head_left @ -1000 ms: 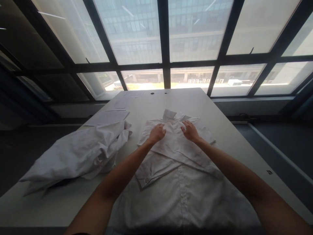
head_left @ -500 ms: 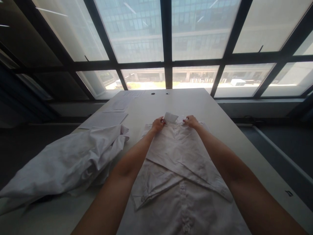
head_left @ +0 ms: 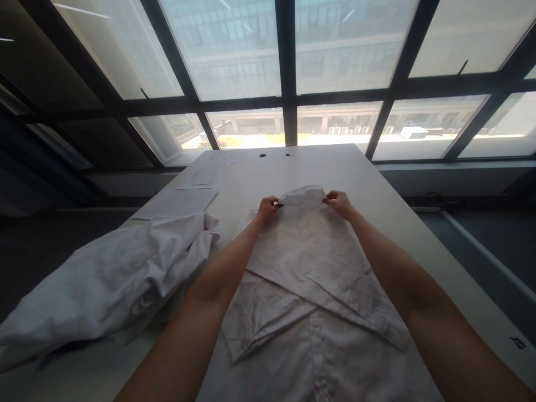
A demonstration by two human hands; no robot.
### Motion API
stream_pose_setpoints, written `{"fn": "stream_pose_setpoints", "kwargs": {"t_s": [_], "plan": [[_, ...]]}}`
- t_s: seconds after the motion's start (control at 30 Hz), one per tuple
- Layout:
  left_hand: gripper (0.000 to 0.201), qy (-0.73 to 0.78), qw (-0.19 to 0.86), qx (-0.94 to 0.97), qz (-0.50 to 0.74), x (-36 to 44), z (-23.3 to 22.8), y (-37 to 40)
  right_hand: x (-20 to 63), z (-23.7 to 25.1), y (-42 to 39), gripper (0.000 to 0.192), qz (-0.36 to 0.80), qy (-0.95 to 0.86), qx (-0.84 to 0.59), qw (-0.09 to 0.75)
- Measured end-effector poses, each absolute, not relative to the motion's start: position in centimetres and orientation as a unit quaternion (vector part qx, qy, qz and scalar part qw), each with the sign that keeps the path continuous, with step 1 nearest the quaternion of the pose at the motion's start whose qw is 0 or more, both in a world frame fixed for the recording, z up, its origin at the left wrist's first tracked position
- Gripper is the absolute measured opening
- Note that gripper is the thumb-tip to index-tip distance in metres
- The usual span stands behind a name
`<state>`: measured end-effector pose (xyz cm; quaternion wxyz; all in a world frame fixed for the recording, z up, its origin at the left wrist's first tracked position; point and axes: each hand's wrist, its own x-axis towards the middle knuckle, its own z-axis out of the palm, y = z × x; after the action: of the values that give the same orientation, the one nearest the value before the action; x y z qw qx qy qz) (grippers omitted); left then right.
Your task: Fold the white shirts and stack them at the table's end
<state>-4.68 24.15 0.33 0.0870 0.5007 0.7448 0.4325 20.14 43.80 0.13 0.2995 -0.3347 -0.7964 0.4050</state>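
From my remote seat, I judge that a lopsided tug by the left hand (head_left: 268, 209) or the right hand (head_left: 339, 204), each pinching its own end of the collar (head_left: 304, 194), could twist the neckline and drag the crossed sleeves (head_left: 347, 296) askew, since the thin cloth likely slips easily. I see the white button-front shirt (head_left: 304, 245) lying front up on the bench (head_left: 335, 167), between my hands and nearer than them, lightly creased, its placket (head_left: 317, 343) running down past the sleeves.
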Motion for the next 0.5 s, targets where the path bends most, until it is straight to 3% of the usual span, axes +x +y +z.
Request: {"fn": "stream_pose_setpoints", "kwargs": {"t_s": [0.2, 0.4, 0.5], "plan": [[0.025, 0.739, 0.061, 0.538, 0.4, -3.7, 1.0, 23.1, 21.5, -0.1, 43.4, 0.009, 0.328, -0.857, -0.279, 0.282], [0.035, 0.789, 0.023, 0.544, 0.285, -2.6, 2.4, 23.0, 22.3, 1.4, 41.8, 0.025, 0.165, -0.938, -0.248, 0.175], [0.038, 0.793, -0.019, 0.558, 0.244, -0.1, 2.8, 23.8, 21.2, 2.3, 40.2, 0.031, 0.113, -0.932, -0.293, 0.18]]}}
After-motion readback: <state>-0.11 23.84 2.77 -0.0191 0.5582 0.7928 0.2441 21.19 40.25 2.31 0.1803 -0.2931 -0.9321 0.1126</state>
